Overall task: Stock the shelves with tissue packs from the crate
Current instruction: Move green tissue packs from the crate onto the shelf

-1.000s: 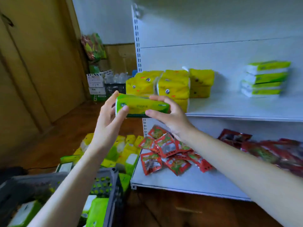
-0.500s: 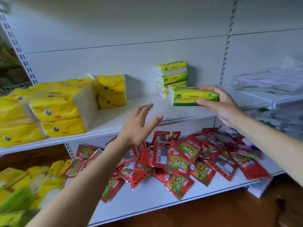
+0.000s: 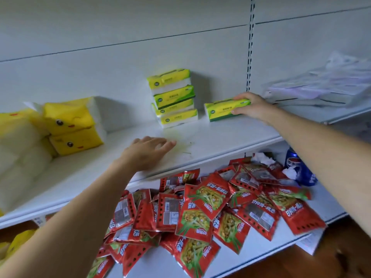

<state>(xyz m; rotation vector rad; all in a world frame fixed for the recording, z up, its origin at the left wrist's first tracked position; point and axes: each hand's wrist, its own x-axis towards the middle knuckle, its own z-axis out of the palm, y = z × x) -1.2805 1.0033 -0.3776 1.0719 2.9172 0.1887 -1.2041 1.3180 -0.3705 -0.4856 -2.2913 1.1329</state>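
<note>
1. Stocking was under way: 1 green tissue pack (image 3: 224, 111) lay on the middle shelf (image 3: 220, 143), just right of the pile listed at item 4. It appeared to sit on the board, not yet released.
2. Grip, right: the right hand (image 3: 253, 106) clasped the pack's right end, with fingers curled over its top edge and the thumb against its front face.
3. Grip, left: the left hand (image 3: 148, 152) held nothing. It lay palm down on the front of the same shelf, fingers straight and slightly spread, well apart from the pack.
4. Already stocked: a stack of green tissue packs (image 3: 172, 97), 4 units, stood slightly skewed near the back panel.
5. Same shelf, left end: yellow tissue packs (image 3: 72, 125), several units, 2 of them showing a printed face.
6. Lower shelf (image 3: 166, 263): a loose heap of red snack sachets (image 3: 208, 209), with 1 blue can (image 3: 297, 165) at the right rear. Neither belonged to the task.
7. Neighbouring shelf, right: clear-wrapped goods (image 3: 321, 87), contents not legible.
8. Supply: the crate was out of view, so the remaining packs could not be counted.
9. Progress, as judged: pack 5 was all but placed, and only letting go remained. Bare board in front of the stack and towards the yellow packs suggested room for many more. The task was probably at an early to middle stage.
</note>
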